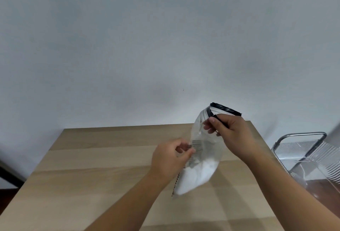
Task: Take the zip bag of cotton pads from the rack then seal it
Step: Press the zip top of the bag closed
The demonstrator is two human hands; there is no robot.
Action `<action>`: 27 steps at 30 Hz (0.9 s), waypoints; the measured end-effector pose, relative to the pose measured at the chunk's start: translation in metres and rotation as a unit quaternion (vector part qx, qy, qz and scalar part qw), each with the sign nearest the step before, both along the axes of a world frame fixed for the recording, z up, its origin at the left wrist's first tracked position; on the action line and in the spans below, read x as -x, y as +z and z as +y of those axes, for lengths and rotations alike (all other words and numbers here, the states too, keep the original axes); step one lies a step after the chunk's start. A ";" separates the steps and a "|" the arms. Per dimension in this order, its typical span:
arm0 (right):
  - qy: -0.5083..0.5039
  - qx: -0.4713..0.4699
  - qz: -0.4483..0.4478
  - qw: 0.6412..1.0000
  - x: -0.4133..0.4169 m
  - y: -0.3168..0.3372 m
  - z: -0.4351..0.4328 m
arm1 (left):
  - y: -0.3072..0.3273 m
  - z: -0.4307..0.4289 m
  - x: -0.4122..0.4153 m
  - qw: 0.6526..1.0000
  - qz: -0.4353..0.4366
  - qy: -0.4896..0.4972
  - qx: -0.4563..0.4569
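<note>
A: Head view, only 1 view here. Where's the bag?

B: The zip bag point(200, 150) is held up in the air over the wooden table point(110, 166), tilted, mouth end up toward the wall point(147, 37), bottom end down toward the camera. Clear plastic, black zip strip point(227, 110) at the top, some printed lines on the side.

A: Contents?

B: The white cotton pads point(195, 175) sit bunched in the lower end. Upper part looks see-through and mostly slack.

A: Hands?

B: 2 bare hands, both on the bag. The right hand point(230, 133) pinches the top near the zip strip, thumb and fingers closed on the plastic. The left hand point(171, 159) grips the bag's left edge around the middle, fingers curled onto it.

A: Zip closed or not?

B: The strip bows outward in a curve, so the mouth looks open, but it's blurry; can't say for the whole length.

A: Rack?

B: The rack point(301, 150) is at the right edge, just beside the table, metal frame with clear ribbed panels. Bag is well apart from it.
</note>
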State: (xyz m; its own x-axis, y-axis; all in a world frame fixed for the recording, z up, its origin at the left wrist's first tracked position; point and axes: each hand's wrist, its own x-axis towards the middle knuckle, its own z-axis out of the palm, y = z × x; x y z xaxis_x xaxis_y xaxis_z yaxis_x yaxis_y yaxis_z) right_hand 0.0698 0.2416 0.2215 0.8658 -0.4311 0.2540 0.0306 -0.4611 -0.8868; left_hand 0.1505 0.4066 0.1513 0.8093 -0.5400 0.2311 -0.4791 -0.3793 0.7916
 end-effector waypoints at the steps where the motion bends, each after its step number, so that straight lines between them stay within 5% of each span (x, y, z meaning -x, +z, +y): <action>1: -0.006 0.009 0.004 1.000 0.001 0.002 0.000 | -0.002 0.000 -0.001 1.000 -0.012 0.004 -0.001; 8: -0.054 0.008 0.005 0.998 0.008 0.012 0.003 | -0.012 0.011 -0.006 0.999 -0.032 -0.005 -0.022; 15: 0.053 0.082 0.043 0.994 0.006 0.016 0.006 | 0.006 -0.006 0.003 0.972 0.183 -0.081 0.123; 21: 0.065 0.228 0.182 0.954 0.013 0.000 -0.031 | -0.003 0.011 -0.016 0.944 0.269 -0.014 0.190; 27: -0.010 0.204 0.125 0.971 0.014 -0.011 -0.033 | -0.014 0.027 -0.028 0.934 0.285 0.030 0.215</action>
